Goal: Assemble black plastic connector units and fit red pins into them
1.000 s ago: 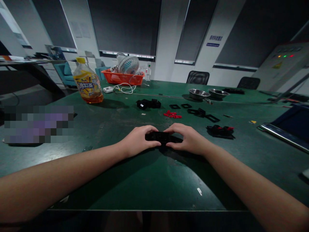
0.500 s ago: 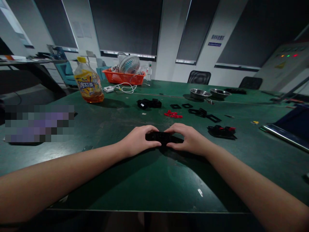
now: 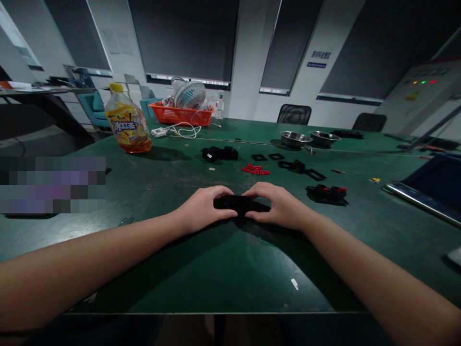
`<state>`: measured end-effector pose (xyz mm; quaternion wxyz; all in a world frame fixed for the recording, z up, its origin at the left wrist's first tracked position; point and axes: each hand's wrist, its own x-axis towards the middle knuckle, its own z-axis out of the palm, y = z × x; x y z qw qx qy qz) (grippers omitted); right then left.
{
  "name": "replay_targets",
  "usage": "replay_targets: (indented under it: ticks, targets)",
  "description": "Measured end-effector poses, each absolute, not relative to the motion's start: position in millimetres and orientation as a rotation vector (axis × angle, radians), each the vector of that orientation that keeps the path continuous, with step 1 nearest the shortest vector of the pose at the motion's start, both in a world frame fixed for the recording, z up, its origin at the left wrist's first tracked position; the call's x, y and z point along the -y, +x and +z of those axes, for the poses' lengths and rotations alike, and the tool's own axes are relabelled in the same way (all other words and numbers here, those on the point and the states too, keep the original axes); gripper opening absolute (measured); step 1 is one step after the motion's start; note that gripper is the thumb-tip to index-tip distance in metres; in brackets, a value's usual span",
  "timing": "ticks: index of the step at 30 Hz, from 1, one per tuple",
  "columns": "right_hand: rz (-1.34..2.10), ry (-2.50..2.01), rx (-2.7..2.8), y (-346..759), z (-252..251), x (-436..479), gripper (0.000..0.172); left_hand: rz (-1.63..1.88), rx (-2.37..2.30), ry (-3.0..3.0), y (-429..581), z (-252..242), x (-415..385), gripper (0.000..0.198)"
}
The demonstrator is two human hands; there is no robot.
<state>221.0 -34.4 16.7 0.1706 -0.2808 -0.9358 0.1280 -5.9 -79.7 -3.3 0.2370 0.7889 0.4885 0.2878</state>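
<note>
A black part point(image 3: 241, 203) of a kind I cannot make out lies low over the green table, between my two hands. My left hand point(image 3: 205, 206) grips its left end, thumb in front and fingers behind. On the other end, my right hand point(image 3: 275, 204) closes in the same way, thumb and fingers bent round it. Beyond them sit small red pieces point(image 3: 255, 169), a cluster of black parts point(image 3: 219, 154) and flat black frames point(image 3: 297, 166). To the right rests a black assembly with red pieces point(image 3: 327, 194).
A drink bottle point(image 3: 128, 122) with a yellow cap stands at the left. Behind it are an orange basket point(image 3: 180, 115) holding a fan, and a white cable point(image 3: 185, 130). Two metal bowls point(image 3: 295, 139) stand farther back. A dark blue object point(image 3: 437, 185) lies at the right edge.
The view has shifted slightly, so everything appears a little farther left. Both hands keep their hold on the black part, with hardly any movement.
</note>
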Motion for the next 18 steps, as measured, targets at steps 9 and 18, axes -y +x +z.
replay_targets:
  ticks: [9, 18]
  targets:
    - [0.357, -0.800, 2.660, 220.5, 17.3, 35.4, 0.032, 0.783, -1.325, 2.186, -6.6, -4.6, 78.6, 0.039]
    - [0.362, -0.804, 2.666, 220.9, 17.8, 35.6, 0.033, 0.780, -1.325, 2.191, -7.0, -5.4, 78.3, 0.037]
